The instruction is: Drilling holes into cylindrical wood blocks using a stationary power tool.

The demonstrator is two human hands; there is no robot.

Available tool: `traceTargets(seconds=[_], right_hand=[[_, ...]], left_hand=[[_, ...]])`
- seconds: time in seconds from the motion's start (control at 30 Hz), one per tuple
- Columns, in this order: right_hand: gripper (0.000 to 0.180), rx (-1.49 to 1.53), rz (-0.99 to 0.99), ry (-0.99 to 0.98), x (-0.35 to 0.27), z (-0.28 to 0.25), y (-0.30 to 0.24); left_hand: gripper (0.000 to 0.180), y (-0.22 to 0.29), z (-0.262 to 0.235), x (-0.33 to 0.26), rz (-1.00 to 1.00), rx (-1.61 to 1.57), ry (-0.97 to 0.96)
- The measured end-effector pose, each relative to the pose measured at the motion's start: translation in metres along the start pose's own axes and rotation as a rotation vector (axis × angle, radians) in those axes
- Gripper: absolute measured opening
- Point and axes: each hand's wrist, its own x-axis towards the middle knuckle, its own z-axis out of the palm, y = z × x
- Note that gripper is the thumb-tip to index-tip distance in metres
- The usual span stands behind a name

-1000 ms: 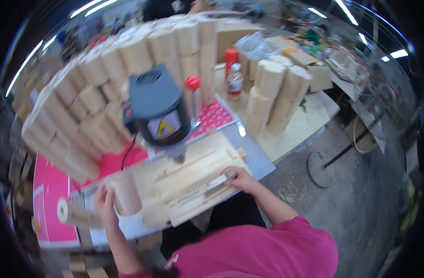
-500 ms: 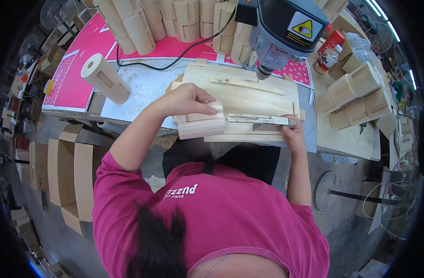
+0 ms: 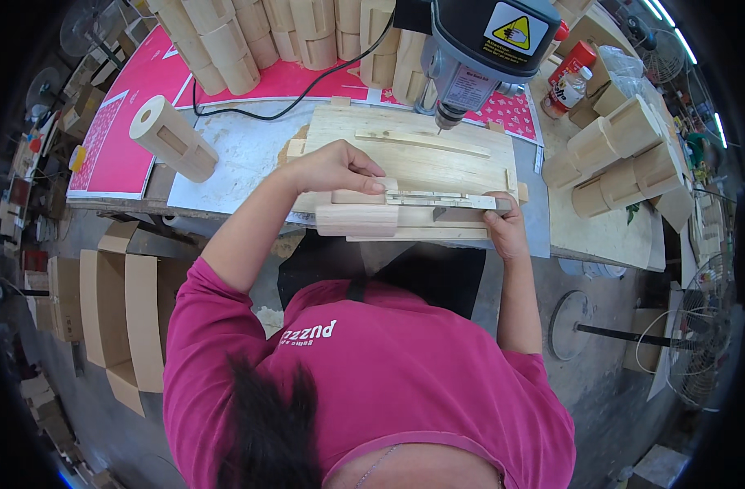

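Note:
A slotted wooden cylinder (image 3: 356,220) lies on its side at the front of a pale wooden board (image 3: 421,147). My left hand (image 3: 340,171) grips it from above, thumb and fingertips near its right end. In my right hand (image 3: 507,230) is the right end of a narrow wooden bar (image 3: 446,200), pinched between thumb and fingers. The bar lies level, its left end meeting the cylinder close to my left fingertips; whether it sits inside the slot I cannot tell. Above the board's far side hangs the drill press (image 3: 478,57), its bit (image 3: 440,128) apart from both pieces.
One slotted cylinder (image 3: 173,138) stands at the left on a white sheet. Several more are stacked behind on pink board (image 3: 160,65), and others lie at right (image 3: 625,163) near a bottle (image 3: 566,94). A black cable (image 3: 299,106) crosses the table. An open carton (image 3: 112,310) is on the floor.
The cylinder has turned from slanted to nearly level with the bar. The bar's left end now reaches up to my left fingertips. Both hands keep their grip.

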Motion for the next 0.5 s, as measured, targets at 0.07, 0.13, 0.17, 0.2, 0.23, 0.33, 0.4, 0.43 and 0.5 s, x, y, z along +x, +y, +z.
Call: traceTargets(seconds=[0.07, 0.13, 0.17, 0.2, 0.23, 0.33, 0.4, 0.43, 0.5], right_hand=[[0.031, -0.016, -0.006, 0.007, 0.000, 0.002, -0.001], [0.029, -0.007, -0.011, 0.010, -0.001, 0.005, -0.004], [0.029, -0.006, -0.010, 0.013, -0.001, 0.006, -0.002], [0.029, -0.057, -0.009, -0.010, -0.001, 0.008, 0.000], [0.029, -0.108, -0.008, -0.033, -0.001, 0.010, 0.001], [0.032, -0.140, -0.028, 0.027, -0.003, 0.027, -0.004], [0.033, -0.166, -0.031, 0.021, -0.004, 0.026, -0.004], [0.035, -0.190, -0.034, 0.017, -0.004, 0.026, -0.004], [0.035, -0.220, -0.014, 0.033, -0.007, 0.023, -0.003]], left_hand=[[0.041, -0.006, 0.011, 0.007, 0.047, -0.019, 0.031], [0.044, -0.007, 0.024, 0.018, 0.141, -0.237, 0.321], [0.044, -0.003, 0.031, 0.024, 0.139, -0.236, 0.318], [0.047, 0.001, 0.039, 0.031, 0.172, -0.421, 0.477], [0.050, 0.004, 0.044, 0.035, 0.203, -0.608, 0.636], [0.048, 0.001, 0.047, 0.043, 0.218, -0.717, 0.905], [0.044, -0.006, 0.049, 0.044, 0.202, -0.767, 0.993], [0.041, -0.011, 0.050, 0.044, 0.185, -0.816, 1.080], [0.041, -0.028, 0.060, 0.037, 0.214, -0.734, 1.059]])
